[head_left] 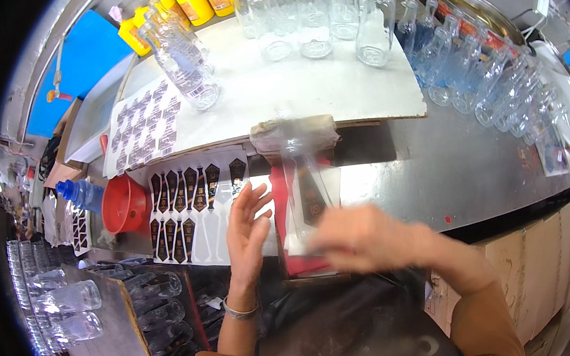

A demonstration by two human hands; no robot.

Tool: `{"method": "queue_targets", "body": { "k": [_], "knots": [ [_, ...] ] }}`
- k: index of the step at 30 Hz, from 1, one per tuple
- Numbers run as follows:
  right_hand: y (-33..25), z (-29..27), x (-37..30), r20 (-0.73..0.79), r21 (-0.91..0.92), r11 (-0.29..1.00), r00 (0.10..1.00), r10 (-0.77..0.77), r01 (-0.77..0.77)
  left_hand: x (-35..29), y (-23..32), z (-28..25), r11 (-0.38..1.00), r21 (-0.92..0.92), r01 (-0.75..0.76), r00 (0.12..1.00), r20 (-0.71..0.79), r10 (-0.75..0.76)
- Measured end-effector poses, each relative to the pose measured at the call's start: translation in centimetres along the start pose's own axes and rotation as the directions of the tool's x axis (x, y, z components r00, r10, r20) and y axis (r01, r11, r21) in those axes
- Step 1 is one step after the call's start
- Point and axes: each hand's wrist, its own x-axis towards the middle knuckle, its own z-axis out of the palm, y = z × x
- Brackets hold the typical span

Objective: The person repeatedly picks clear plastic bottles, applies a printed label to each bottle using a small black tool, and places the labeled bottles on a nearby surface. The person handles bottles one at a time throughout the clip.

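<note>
Metal workbench, grey and shiny [477,173], upright clear glass bottles [314,21] ranged at 12 o'clock: a clear glass bottle [293,194] bearing a black, pointed paper label [313,199] lies over a red pad [302,266], neck toward 12. At 9 o'clock, the left hand [248,233] is open, apart from the glass; at 4, the right hand [366,239] blurs, its grip impossible to tell. Steadying the bottle and smoothing outward from the label's centre should best prevent creases.

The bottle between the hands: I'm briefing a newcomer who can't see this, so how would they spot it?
Find the big white board; at its near edge sits a pale cloth bundle. Below that, a red strip runs toward the person, with the bottle over it, neck at the bundle. Unlike the board's standing bottles, it lies down.
</note>
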Motion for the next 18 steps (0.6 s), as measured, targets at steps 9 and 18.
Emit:
{"method": "queue_targets", "body": {
  "k": [9, 18],
  "knots": [
    [1.9, 2.0, -3.8, -0.251, -0.052, 0.992, 0.960, -0.122, 0.113, -1.7, -2.7, 1.5, 0.797, 0.524, -0.299, 0.939, 0.308, 0.151],
    [0.2, 1.4, -0.5, -0.287, -0.293, 0.952, 0.942, -0.175, 0.088, -1.8, -1.8, 2.4, 0.849, 0.453, -0.274, 0.950, 0.267, 0.164]
  ]
}}
